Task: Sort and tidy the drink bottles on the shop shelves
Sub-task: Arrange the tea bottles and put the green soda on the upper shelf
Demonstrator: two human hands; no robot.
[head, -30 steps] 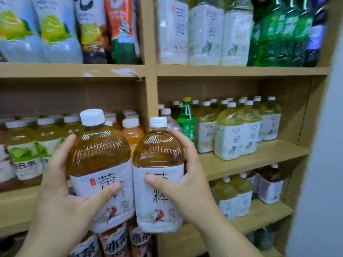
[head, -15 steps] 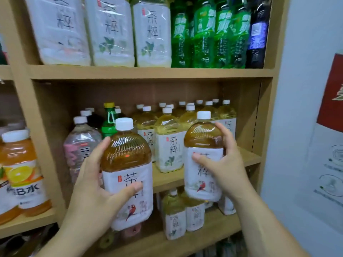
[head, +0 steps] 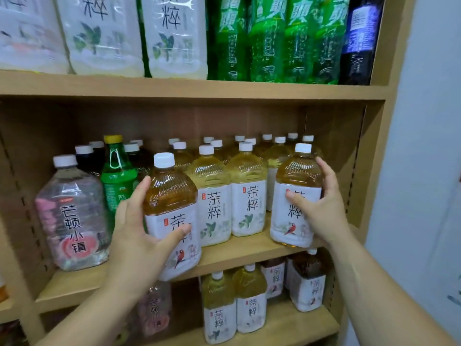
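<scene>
Wooden shop shelves (head: 199, 86) fill your view, with a white wall (head: 424, 121) to the right. On the middle shelf (head: 237, 248) rows of pale green tea bottles (head: 214, 196) with white caps stand upright, running back into the shelf. To their left are a green soda bottle (head: 118, 176) with a yellow cap, some dark bottles behind it, and a clear bottle with a pink label (head: 72, 216) near the front.

Your left hand (head: 139, 236) grips an amber tea bottle (head: 172, 196) with a red bird on its white label. The thumb lies across the label and the fingers wrap round the bottle's left side. You hold it in front of the shelf, just left of the pale green row and tilted slightly, with its base below the board's front edge.

Your right hand (head: 321, 208) grips a second amber tea bottle (head: 296, 186) the same way, thumb on the label and fingers curled round the right side. It is upright at the right front of the middle shelf, just beside the pale green bottles. Its base is at the board, but I cannot tell whether it rests fully there.

Above are large white-labelled bottles (head: 172, 33), green bottles (head: 274, 38) and a dark bottle with a blue label (head: 361, 38). On the shelf below stand more pale green tea (head: 234, 308) and darker tea bottles (head: 308, 283).
</scene>
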